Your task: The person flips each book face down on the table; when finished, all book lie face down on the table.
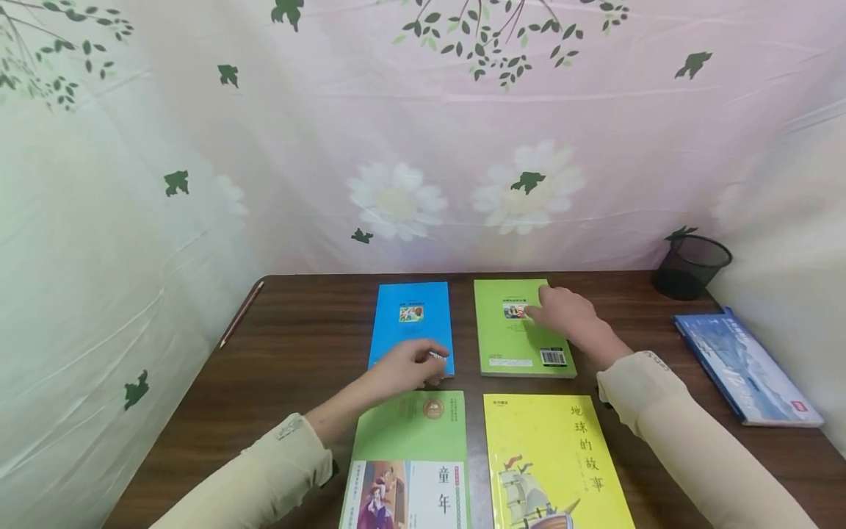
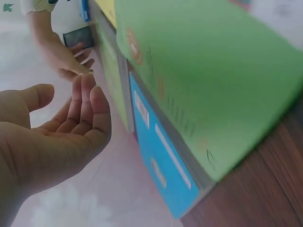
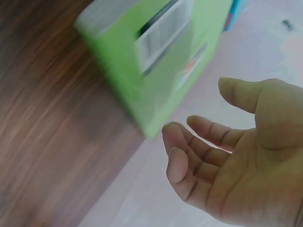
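My left hand (image 1: 408, 365) hovers over the near end of a blue book (image 1: 410, 334); its fingers bend loosely around nothing. Just below it lies a green and white book (image 1: 410, 430) with a picture on its cover. My right hand (image 1: 567, 314) is over the right edge of a lime-green book (image 1: 505, 334), which lies with its barcode side up. In the right wrist view the thumb and relaxed fingers (image 3: 177, 165) stand apart with nothing between them. A yellow book (image 1: 548, 441) with a sailing ship lies nearest the right forearm.
At the right edge of the dark wooden table (image 1: 291, 353) lies a blue-and-white book (image 1: 747, 367). Behind it stands a black mesh pen holder (image 1: 690, 264). A pencil (image 1: 241, 314) lies along the left edge. A patterned cloth (image 1: 423, 132) hangs around the table.
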Action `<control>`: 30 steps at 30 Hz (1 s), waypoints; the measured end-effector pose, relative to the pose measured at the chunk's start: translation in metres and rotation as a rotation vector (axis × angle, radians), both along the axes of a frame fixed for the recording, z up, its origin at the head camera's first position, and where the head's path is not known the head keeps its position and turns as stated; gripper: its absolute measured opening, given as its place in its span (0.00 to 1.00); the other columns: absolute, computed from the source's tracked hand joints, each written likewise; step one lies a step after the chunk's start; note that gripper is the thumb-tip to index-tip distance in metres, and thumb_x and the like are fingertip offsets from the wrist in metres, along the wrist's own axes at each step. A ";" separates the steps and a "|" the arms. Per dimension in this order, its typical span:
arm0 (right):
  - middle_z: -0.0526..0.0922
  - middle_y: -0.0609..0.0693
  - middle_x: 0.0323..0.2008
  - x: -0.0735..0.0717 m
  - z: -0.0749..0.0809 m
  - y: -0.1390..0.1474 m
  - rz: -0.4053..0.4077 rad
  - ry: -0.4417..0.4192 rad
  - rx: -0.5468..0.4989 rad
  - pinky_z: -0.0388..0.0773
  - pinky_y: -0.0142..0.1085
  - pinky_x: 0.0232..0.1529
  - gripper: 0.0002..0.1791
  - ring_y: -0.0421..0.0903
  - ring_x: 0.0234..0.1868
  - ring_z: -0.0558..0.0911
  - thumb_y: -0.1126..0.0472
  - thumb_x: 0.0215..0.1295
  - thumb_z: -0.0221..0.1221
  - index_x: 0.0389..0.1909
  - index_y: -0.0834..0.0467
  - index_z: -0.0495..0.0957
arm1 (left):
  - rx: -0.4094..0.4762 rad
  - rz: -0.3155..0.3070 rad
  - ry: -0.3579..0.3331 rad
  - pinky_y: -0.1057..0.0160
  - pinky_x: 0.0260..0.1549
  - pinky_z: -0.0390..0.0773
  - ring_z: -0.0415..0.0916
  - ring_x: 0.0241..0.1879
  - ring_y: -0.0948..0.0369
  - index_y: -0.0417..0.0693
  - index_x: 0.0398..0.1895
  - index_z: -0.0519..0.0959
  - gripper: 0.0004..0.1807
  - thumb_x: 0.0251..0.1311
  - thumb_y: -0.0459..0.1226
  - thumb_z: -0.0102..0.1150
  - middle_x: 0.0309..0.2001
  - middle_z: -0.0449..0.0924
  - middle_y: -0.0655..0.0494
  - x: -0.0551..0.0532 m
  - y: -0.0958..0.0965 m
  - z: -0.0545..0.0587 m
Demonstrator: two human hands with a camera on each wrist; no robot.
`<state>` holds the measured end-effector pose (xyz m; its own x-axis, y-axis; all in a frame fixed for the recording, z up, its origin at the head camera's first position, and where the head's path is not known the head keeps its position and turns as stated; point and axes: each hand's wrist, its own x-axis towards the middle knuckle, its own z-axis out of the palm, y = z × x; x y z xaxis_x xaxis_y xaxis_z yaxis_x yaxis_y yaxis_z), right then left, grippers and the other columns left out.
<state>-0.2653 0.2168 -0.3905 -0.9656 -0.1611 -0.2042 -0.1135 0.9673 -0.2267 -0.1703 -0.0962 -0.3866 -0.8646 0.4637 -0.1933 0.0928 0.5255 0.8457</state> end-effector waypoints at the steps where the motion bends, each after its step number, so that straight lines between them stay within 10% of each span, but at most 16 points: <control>1: 0.81 0.67 0.49 0.003 0.002 -0.004 0.017 0.012 -0.008 0.76 0.47 0.31 0.31 0.58 0.40 0.82 0.46 0.74 0.51 0.60 0.71 0.69 | -0.010 -0.004 0.016 0.58 0.38 0.81 0.83 0.40 0.55 0.46 0.61 0.77 0.19 0.73 0.44 0.52 0.40 0.85 0.50 0.003 -0.005 0.002; 10: 0.84 0.59 0.48 0.040 0.006 -0.054 0.211 0.091 -0.107 0.81 0.51 0.46 0.24 0.54 0.45 0.83 0.47 0.73 0.55 0.54 0.64 0.75 | -0.210 0.057 0.109 0.66 0.28 0.72 0.73 0.30 0.63 0.47 0.61 0.78 0.20 0.72 0.45 0.55 0.33 0.81 0.58 0.045 -0.050 0.005; 16: 0.85 0.53 0.40 0.065 0.001 -0.087 0.238 0.010 -0.151 0.80 0.42 0.37 0.24 0.44 0.32 0.79 0.47 0.71 0.59 0.54 0.63 0.78 | -0.317 0.095 0.097 0.65 0.24 0.74 0.75 0.27 0.65 0.48 0.57 0.79 0.18 0.70 0.47 0.57 0.35 0.84 0.60 0.077 -0.060 0.007; 30: 0.76 0.47 0.29 0.096 -0.024 -0.117 0.297 -0.026 -0.101 0.71 0.38 0.30 0.20 0.45 0.28 0.73 0.41 0.66 0.63 0.38 0.56 0.81 | -0.520 0.162 -0.078 0.64 0.17 0.62 0.66 0.19 0.61 0.50 0.37 0.74 0.16 0.64 0.51 0.63 0.21 0.72 0.57 0.121 -0.084 -0.008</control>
<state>-0.1694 0.0995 -0.4150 -0.8679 -0.4563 -0.1964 -0.3809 0.8650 -0.3265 -0.0496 -0.1803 -0.3942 -0.8910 0.1519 -0.4278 -0.0769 0.8782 0.4720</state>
